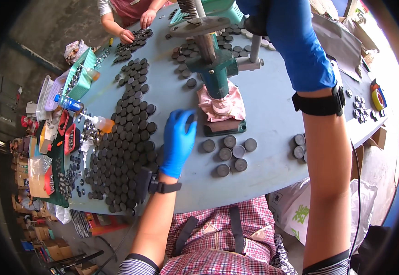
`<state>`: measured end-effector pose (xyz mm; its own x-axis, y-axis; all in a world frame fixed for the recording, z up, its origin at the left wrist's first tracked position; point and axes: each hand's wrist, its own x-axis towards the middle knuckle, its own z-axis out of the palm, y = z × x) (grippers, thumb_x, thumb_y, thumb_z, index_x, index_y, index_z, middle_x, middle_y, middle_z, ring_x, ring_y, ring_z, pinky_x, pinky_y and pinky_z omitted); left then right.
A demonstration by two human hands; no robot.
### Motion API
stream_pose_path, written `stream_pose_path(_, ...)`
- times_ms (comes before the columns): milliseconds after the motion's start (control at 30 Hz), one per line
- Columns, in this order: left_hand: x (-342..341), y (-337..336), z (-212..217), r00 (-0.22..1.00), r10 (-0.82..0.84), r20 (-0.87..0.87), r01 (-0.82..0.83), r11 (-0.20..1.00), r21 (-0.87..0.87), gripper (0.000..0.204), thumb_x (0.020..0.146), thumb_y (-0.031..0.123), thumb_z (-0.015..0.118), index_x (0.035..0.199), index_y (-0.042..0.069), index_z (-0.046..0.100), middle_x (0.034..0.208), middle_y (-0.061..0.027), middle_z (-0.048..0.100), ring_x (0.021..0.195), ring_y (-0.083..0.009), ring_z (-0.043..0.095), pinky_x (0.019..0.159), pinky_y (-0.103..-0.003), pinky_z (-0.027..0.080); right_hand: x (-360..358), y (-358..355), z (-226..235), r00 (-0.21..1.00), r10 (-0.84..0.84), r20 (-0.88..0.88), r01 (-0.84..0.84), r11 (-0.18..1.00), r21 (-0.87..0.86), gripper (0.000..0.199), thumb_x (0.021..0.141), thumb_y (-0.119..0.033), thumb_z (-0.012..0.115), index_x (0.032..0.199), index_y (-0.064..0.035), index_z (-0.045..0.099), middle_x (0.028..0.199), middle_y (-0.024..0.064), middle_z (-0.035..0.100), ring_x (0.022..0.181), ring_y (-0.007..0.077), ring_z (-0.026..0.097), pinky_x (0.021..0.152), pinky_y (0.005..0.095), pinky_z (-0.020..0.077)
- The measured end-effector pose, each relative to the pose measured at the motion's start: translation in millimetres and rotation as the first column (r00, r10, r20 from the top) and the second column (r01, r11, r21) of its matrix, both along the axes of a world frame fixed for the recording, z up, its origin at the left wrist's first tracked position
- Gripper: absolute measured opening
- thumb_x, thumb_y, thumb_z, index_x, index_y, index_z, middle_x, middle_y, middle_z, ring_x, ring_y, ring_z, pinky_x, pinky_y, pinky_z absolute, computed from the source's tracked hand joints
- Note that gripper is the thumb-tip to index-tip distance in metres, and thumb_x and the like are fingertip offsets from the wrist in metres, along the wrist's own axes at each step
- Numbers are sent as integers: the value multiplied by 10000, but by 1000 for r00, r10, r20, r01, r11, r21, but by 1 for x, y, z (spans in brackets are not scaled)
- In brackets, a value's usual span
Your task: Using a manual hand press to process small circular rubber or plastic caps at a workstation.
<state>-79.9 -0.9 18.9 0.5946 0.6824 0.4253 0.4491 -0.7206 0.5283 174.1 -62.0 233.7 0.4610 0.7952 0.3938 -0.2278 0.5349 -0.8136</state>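
Note:
My left hand (179, 142), in a blue glove, is closed in a pinch on a dark round cap (190, 119), just left of the press base. My right hand (298, 43), also gloved in blue, reaches up at the top edge, wrapped around the black knob (256, 25) of the press lever; its fingers are partly cut off. Between them stands a green hand press (216, 75), its lower end over a pink cloth (231, 98) with a pinkish round piece (221, 106). Several grey round caps (225, 154) lie in front of the press.
A broad spread of dark caps (126, 137) covers the table's left side. Beyond it are a green basket (81, 75), a bottle with orange liquid (102, 123) and red trays (71, 140). Across the table, a co-worker's hands (127, 36) handle small dark pieces. Yellow tape (377, 98) lies right.

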Motion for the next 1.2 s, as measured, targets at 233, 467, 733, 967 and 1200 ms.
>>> stream_pose_path(233, 57, -7, -1, 968, -56, 244, 128, 949, -289, 409, 847, 93, 715, 1216, 26, 552, 1124, -169, 622, 1004, -333, 624, 866, -412, 508, 13, 22, 3, 1000, -17, -1, 17, 998, 64, 490, 976, -551, 438, 753, -128, 544, 613, -2, 511, 487, 118, 465, 441, 258, 364)
stream_pose_path(467, 69, -5, -9, 905, -161, 394, 285, 917, -280, 501, 844, 86, 735, 1278, -4, 500, 1163, -164, 627, 1064, -278, 628, 924, -380, 496, -6, 8, -4, 992, 126, -1, -123, 970, 208, 462, 998, -492, 426, 727, -131, 526, 588, -4, 492, 477, 123, 458, 438, 258, 357)
stream_pose_path(733, 67, -16, -18, 932, -163, 323, 263, 919, -294, 655, 838, 53, 730, 1400, 1, 397, 1274, -170, 538, 1155, -276, 564, 1010, -382, 450, -15, -26, -12, 978, 187, 96, -209, 923, 322, 548, 1005, -483, 422, 578, -139, 422, 494, -10, 371, 410, 113, 369, 392, 256, 292)
stream_pose_path(967, 65, -15, -21, 955, -136, 263, 215, 929, -301, 620, 832, 35, 719, 1378, 10, 427, 1265, -147, 514, 1171, -258, 536, 1021, -376, 433, -13, -25, -31, 956, 81, 281, -222, 829, 514, 553, 1017, -440, 406, 575, -110, 403, 473, 3, 377, 374, 112, 345, 380, 261, 258)
stream_pose_path(1200, 63, -10, -20, 969, -151, 196, 200, 945, -258, 561, 834, 61, 722, 1329, -5, 468, 1216, -150, 536, 1146, -263, 551, 988, -373, 448, -7, -30, -52, 401, -801, 445, 242, 561, 792, 243, 981, -133, 498, 766, -22, 525, 647, 49, 548, 551, 126, 584, 464, 249, 443)
